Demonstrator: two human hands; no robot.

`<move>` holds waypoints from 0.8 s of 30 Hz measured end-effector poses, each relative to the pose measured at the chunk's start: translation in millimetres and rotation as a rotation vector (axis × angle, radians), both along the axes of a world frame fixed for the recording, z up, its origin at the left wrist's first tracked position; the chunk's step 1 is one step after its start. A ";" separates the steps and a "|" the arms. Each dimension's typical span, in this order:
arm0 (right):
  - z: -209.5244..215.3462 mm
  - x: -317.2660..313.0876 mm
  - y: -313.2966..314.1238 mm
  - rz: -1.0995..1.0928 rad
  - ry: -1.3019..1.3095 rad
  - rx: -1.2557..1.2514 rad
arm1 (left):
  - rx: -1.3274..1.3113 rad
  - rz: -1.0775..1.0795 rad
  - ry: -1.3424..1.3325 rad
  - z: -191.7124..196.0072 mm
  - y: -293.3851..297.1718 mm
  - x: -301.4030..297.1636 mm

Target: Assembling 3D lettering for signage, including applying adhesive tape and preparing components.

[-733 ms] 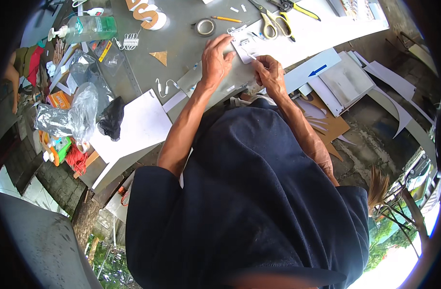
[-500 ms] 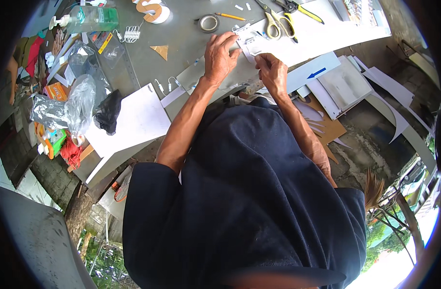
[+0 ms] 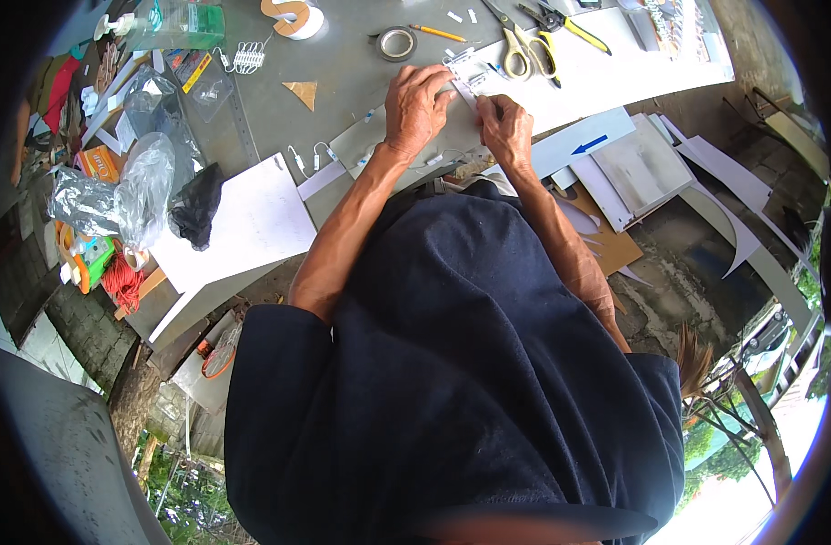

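Observation:
Over the table's near edge, my left hand (image 3: 417,111) has its fingers bent, with thumb and fingertips against a small white strip-like piece (image 3: 464,89). On the other side of that piece, my right hand (image 3: 506,132) is closed, thumb and forefinger pinched together; what lies between them is too small to make out. Just beyond the fingertips lie small white wired modules (image 3: 459,58). Yellow-handled scissors (image 3: 517,56) rest on a white sheet (image 3: 606,68) to the right. A roll of dark tape (image 3: 396,44) and a yellow pencil (image 3: 438,34) are farther off.
Yellow-handled pliers (image 3: 570,25) lie at the far right. More wired modules (image 3: 249,57) and a cut-out letter S (image 3: 293,18) are at the far left, near a green-liquid bottle (image 3: 193,25). Plastic bags (image 3: 148,186) crowd the left side; panels (image 3: 638,168) lean at right.
My right hand has shifted slightly left and up, closer to my left hand and the white piece. My left hand stays almost in place. The whole view has tilted a little.

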State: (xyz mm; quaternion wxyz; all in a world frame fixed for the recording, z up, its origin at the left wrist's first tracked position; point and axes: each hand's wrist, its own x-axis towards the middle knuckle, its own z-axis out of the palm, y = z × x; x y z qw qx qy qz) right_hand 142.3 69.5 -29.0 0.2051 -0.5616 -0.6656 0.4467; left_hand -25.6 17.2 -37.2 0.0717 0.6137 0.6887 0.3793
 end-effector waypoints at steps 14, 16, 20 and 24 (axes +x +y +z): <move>6.3 -5.2 2.6 -0.021 -0.033 -0.088 | -0.100 0.003 -0.197 2.0 14.7 3.4; 10.3 -5.6 2.8 -0.017 -0.033 -0.093 | -0.114 0.009 -0.190 1.6 14.6 4.2; 10.7 -4.7 3.2 -0.003 -0.023 -0.098 | -0.101 0.041 -0.189 -1.8 15.6 6.9; 9.3 -3.2 2.9 -0.016 -0.011 -0.127 | -0.146 0.050 -0.210 -5.1 14.8 9.2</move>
